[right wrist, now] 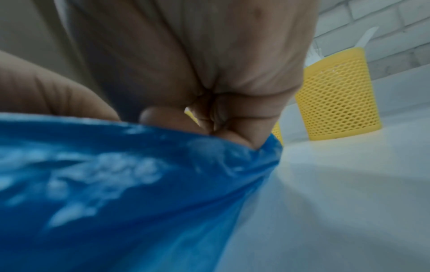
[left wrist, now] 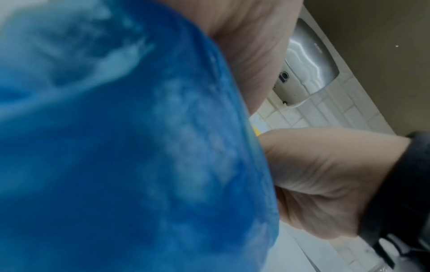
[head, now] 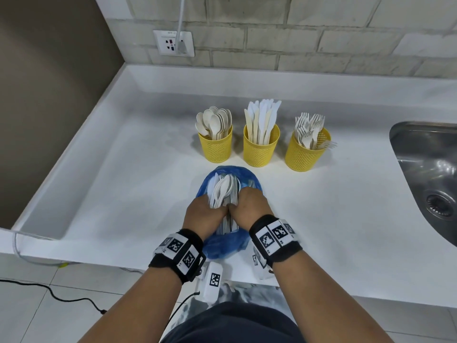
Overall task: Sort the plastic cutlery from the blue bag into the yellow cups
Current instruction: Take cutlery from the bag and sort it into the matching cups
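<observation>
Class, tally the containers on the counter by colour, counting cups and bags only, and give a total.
Yellow cups: 3, holding spoons, knives and forks
Blue bags: 1, the blue bag, gripped by the left hand and right hand
Total: 4

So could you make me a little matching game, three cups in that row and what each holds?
Things:
1. left cup
2. middle cup
3. right cup
4. blue bag

Contents or state:
a. forks
b. gripped by both hands, spoons showing
c. spoons
d. knives

Pairs: 1-c, 2-d, 3-a, 4-b
</observation>
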Demonstrator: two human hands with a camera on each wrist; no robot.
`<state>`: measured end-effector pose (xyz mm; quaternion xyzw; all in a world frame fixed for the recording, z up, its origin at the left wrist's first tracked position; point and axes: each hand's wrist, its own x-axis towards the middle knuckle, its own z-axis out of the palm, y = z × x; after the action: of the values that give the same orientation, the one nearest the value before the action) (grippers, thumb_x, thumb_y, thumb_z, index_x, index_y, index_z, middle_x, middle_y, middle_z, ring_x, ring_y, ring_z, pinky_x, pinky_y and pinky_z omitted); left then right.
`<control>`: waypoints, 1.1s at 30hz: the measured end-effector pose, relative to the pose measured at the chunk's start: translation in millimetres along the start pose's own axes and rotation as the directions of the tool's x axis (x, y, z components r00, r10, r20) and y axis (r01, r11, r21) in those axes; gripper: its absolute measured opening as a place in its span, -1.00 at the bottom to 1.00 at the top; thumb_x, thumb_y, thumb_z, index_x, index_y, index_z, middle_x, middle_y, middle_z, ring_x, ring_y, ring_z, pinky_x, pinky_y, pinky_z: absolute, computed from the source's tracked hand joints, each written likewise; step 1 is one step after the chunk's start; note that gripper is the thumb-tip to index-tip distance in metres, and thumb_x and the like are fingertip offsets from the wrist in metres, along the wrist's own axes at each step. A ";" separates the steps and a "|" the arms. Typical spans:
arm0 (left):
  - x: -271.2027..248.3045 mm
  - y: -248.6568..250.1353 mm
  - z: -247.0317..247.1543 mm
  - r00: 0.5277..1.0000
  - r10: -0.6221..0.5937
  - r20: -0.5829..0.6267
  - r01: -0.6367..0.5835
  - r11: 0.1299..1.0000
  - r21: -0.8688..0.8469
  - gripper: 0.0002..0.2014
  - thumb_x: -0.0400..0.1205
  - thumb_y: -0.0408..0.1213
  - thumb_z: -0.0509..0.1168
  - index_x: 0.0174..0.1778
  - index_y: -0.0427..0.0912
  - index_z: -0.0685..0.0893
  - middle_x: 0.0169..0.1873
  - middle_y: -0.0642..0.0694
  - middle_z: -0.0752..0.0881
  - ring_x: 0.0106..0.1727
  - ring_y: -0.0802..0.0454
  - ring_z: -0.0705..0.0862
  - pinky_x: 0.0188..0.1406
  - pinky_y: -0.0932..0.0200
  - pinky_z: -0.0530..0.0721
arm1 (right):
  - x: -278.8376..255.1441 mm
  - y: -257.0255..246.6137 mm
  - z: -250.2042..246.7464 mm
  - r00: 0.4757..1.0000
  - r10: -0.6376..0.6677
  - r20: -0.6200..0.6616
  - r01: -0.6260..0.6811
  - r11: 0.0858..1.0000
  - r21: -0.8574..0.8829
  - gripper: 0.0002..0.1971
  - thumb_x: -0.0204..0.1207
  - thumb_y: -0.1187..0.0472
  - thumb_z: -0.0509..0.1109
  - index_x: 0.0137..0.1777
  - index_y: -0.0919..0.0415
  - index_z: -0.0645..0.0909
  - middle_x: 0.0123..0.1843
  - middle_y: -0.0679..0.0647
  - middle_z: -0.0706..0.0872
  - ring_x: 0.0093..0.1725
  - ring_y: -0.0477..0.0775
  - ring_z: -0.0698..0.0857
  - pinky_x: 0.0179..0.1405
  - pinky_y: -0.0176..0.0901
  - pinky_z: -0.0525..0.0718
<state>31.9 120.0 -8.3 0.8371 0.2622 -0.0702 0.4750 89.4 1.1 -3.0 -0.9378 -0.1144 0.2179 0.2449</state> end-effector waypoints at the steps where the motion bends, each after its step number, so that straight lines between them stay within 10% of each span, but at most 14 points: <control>1: 0.1 -1.2 0.4 1.000 -0.009 -0.006 0.009 1.000 -0.006 -0.90 0.63 -0.27 0.38 -0.21 -0.05 0.65 -0.31 0.04 0.70 -0.25 0.10 0.68 -0.39 0.29 0.49 | -0.2 0.4 -1.6 1.000 0.003 0.004 -0.003 1.000 0.005 -0.71 0.68 0.11 0.38 0.17 0.38 0.65 0.17 0.29 0.77 0.19 0.28 0.76 -0.10 -0.19 0.51; 13: 0.5 -3.6 -2.9 0.998 0.032 -0.050 -0.033 0.999 -0.025 -0.88 0.63 -0.29 0.36 -0.19 -0.02 0.58 -0.24 0.06 0.69 -0.18 0.10 0.65 -0.33 0.31 0.47 | -8.7 11.2 -8.8 1.000 0.019 -0.010 -0.017 0.985 0.174 -0.58 0.49 0.12 0.47 -0.49 0.16 0.34 -0.49 0.01 0.48 -0.41 0.03 0.51 -0.51 -0.20 0.29; 21: -3.3 1.7 -3.9 0.991 0.133 -0.002 -0.133 0.990 -0.042 -0.89 0.66 -0.24 0.36 -0.12 0.08 0.61 -0.17 0.14 0.72 -0.11 0.25 0.67 -0.23 0.37 0.52 | -14.8 21.4 -3.6 0.999 -0.024 -0.030 0.035 0.884 0.465 -0.65 0.41 0.12 0.45 -0.33 0.43 0.49 -0.46 0.25 0.57 -0.40 0.22 0.67 -0.26 0.15 0.73; 27: -0.4 -2.0 -6.0 0.993 0.094 0.076 -0.081 0.984 -0.159 -0.69 0.42 -0.04 0.33 0.05 0.03 0.76 -0.15 0.03 0.84 -0.08 0.03 0.82 0.05 -0.15 0.83 | -15.6 21.6 -2.1 0.997 -0.059 0.041 0.026 0.823 0.567 -0.63 0.54 0.15 0.50 -0.14 0.53 0.55 -0.32 0.42 0.70 -0.31 0.37 0.83 -0.15 0.42 0.80; 33: -0.6 -5.6 -9.7 0.961 0.200 0.193 -0.180 0.977 -0.116 -0.56 0.52 -0.01 0.34 0.36 0.10 0.66 0.12 0.17 0.81 0.16 0.25 0.76 0.21 0.17 0.70 | -17.1 20.2 -5.2 0.998 -0.057 -0.016 0.055 0.786 0.615 -0.80 0.60 0.23 0.53 -0.02 0.31 0.56 -0.37 0.12 0.71 -0.40 0.26 0.84 -0.19 0.34 0.84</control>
<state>27.2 130.2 -7.1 0.8227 0.1336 -0.0967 0.5441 79.0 -23.7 -3.2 -0.8029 -0.0654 0.2374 0.5429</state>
